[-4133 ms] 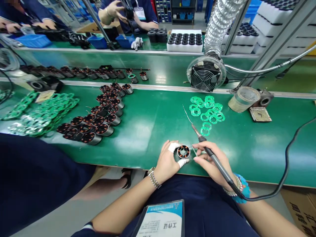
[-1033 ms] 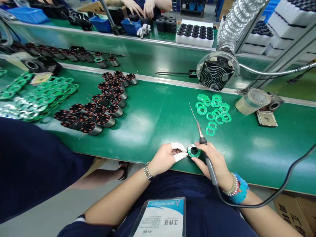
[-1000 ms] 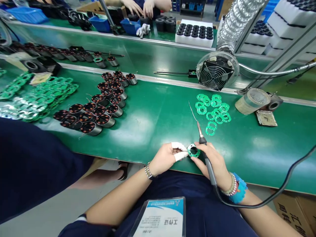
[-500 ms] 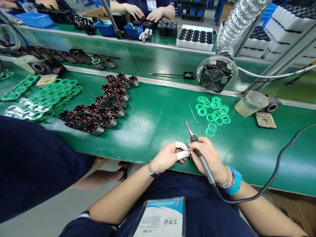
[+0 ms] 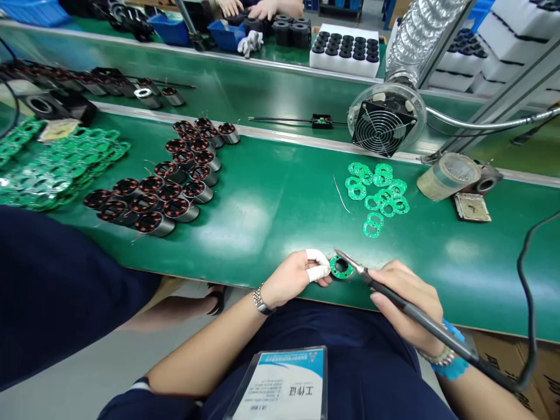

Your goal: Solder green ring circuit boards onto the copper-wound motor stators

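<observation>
My left hand (image 5: 301, 273), two fingertips wrapped in white tape, is closed on the left edge of a green ring-shaped circuit board (image 5: 336, 274) near the bench's front edge. The board's middle is dark; whether a motor part sits under it I cannot tell. In my right hand (image 5: 409, 300) is a soldering iron (image 5: 405, 303), gripped like a pen. Its tip points left and lies over the board's upper edge. Beyond them lie several loose green ring boards (image 5: 385, 195) and a short piece of solder wire (image 5: 340, 192).
Several copper-wound motor stators (image 5: 153, 201) stand left of centre, beside stacked green board panels (image 5: 65, 163). A fan (image 5: 380, 129) on a foil duct hangs at the back. A round tub (image 5: 448, 176) stands at right. A co-worker's hands (image 5: 247, 8) show across the bench.
The soldering iron has swung from pointing up and away to pointing left over the board. My right hand has moved right and down, off my left fingers. The green board now shows.
</observation>
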Tool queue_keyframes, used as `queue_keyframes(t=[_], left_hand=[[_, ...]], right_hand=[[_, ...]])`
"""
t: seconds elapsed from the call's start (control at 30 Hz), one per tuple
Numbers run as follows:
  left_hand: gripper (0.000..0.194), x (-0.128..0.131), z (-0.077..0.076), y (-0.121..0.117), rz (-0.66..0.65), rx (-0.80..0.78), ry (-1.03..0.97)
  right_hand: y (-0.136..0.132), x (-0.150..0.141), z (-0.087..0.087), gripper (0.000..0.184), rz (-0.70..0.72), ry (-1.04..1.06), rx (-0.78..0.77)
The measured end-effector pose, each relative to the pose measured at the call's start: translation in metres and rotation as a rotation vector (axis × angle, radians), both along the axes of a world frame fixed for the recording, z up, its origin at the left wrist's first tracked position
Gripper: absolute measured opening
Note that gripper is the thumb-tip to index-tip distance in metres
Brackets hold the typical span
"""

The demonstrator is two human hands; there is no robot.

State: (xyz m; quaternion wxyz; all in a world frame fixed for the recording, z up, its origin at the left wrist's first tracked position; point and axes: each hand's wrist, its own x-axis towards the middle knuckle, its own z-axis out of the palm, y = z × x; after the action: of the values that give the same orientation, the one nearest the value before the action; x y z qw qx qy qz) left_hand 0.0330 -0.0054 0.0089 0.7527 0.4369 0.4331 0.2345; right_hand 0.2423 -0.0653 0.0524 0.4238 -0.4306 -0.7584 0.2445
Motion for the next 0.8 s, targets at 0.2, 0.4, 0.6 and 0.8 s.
queue_keyframes(t=[0.2, 0.4, 0.6, 0.8], left_hand=[[0.014, 0.0, 0.001, 0.0, 0.007, -0.018, -0.009], [0.012, 0.0, 0.001, 0.0, 0.009, -0.009, -0.011], [0.013, 0.0, 0.0, 0.0, 0.014, -0.001, -0.02], [0.016, 0.001, -0.001, 0.0, -0.001, 0.025, -0.006]], right_hand=[[0.0, 0.0, 0.005, 0.02, 0.015, 0.035, -0.087], [0.001, -0.002, 0.005, 0.021, 0.041, 0.009, -0.095], [0.001, 0.004, 0.002, 0.025, 0.048, -0.001, -0.076], [0.033, 0.005, -0.01, 0.027, 0.241, -0.205, -0.052]])
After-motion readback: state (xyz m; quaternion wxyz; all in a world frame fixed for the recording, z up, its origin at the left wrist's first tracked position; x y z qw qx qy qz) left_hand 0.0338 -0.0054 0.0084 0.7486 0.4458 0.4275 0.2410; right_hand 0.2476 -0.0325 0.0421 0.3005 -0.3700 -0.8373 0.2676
